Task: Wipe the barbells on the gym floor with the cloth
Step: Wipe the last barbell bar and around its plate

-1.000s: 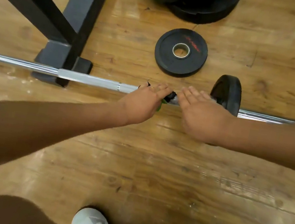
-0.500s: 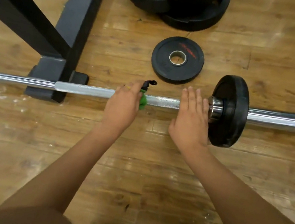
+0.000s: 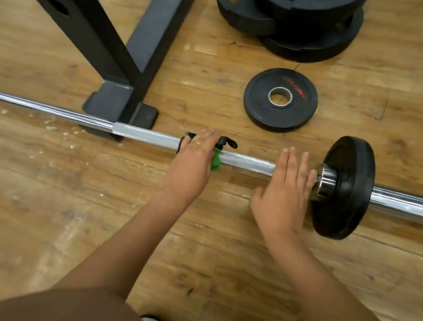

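Chrome is gleaming along the barbell [image 3: 147,135], which is lying flat across the wooden floor [image 3: 30,200]. A person's left hand [image 3: 191,165] is pressing a green and black cloth [image 3: 215,161] down onto the barbell's knurled middle. Its fingers are lying close together over the bar and cloth ends are poking out on either side of them. The thumb is hiding from view. The right hand [image 3: 283,192] is resting flat on the barbell just beside the left. Its fingers are reaching straight and slightly spread across the bar, and they are holding nothing. A black plate [image 3: 345,188] is sitting on the barbell's sleeve, right against that hand. Beyond the barbell a small loose plate [image 3: 280,99] is lying flat, with a stack of bigger plates [image 3: 288,13] farther off. A dark rack base [image 3: 147,37] is standing across the barbell's far side.
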Tool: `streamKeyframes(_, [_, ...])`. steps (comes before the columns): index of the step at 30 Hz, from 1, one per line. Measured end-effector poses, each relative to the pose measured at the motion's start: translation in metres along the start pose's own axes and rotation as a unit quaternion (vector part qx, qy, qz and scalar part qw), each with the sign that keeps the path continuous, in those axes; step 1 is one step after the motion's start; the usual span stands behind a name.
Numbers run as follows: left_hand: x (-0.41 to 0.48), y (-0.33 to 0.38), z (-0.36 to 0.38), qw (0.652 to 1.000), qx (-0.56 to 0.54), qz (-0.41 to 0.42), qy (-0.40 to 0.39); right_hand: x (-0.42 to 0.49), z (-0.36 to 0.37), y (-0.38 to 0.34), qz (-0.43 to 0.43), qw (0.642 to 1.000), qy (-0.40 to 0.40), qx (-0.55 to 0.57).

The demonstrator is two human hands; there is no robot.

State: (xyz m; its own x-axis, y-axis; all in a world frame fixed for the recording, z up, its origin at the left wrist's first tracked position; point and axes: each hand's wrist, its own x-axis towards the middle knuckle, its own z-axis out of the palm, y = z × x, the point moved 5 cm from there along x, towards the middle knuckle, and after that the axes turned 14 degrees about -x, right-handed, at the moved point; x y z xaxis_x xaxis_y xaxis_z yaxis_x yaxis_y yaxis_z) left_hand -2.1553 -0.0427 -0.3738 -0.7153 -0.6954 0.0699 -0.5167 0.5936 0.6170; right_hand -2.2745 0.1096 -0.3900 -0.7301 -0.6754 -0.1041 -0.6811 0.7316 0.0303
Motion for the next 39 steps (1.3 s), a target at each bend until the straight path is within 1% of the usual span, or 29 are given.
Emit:
streamKeyframes(5, [-0.018, 0.009, 0.017, 0.997, -0.005, 0.065, -0.042, -0.003, -0.003, -0.007, 0.025, 0.997, 0.011, 0.069])
streamKeyframes(9, [-0.028, -0.008, 0.013, 0.993, -0.007, 0.097, -0.062, 0.001, -0.005, -0.012, 0.009, 0.998, 0.031, 0.06])
streamKeyframes(13, [-0.037, 0.006, 0.024, 0.998, -0.011, 0.066, -0.02, -0.001, 0.001, -0.01, 0.003, 0.997, 0.06, 0.048])
streamKeyframes(16, [-0.056, 0.012, 0.037, 0.995, 0.001, 0.094, -0.011, -0.003, 0.003, -0.011, 0.001, 0.996, 0.069, 0.048])
streamKeyframes(19, [-0.045, 0.007, 0.033, 0.992, 0.011, 0.119, -0.029, -0.004, 0.005, -0.011, 0.011, 0.996, 0.071, 0.053])
streamKeyframes(22, [-0.029, 0.025, 0.038, 0.995, 0.003, 0.092, -0.046, -0.004, 0.007, -0.014, 0.024, 0.995, 0.076, 0.057])
streamKeyframes(25, [-0.025, 0.042, 0.044, 0.992, 0.012, 0.106, -0.072, -0.002, 0.005, -0.015, 0.037, 0.994, 0.072, 0.067])
streamKeyframes(27, [-0.021, 0.034, 0.037, 0.992, 0.014, 0.102, -0.068, 0.001, 0.005, -0.016, 0.042, 0.994, 0.065, 0.073])
streamKeyframes(30, [-0.012, 0.007, 0.016, 1.0, -0.018, 0.013, -0.007, 0.006, 0.004, -0.016, 0.041, 0.996, 0.053, 0.064])
streamKeyframes(31, [-0.01, 0.005, 0.015, 1.0, -0.022, -0.006, -0.001, 0.007, 0.003, -0.016, 0.04, 0.996, 0.051, 0.06])
streamKeyframes(32, [-0.007, 0.007, 0.017, 1.0, -0.019, -0.009, -0.005, 0.008, 0.003, -0.016, 0.039, 0.996, 0.05, 0.058])
streamKeyframes(34, [-0.003, 0.02, 0.026, 0.999, -0.008, 0.03, -0.032, 0.01, 0.003, -0.016, 0.035, 0.996, 0.052, 0.057])
streamKeyframes(37, [0.0, 0.037, 0.042, 0.989, -0.002, 0.123, -0.083, 0.016, 0.001, -0.016, 0.036, 0.996, 0.055, 0.053])
streamKeyframes(39, [0.001, 0.035, 0.041, 0.983, 0.015, 0.16, -0.089, 0.02, 0.0, -0.015, 0.037, 0.997, 0.052, 0.052])
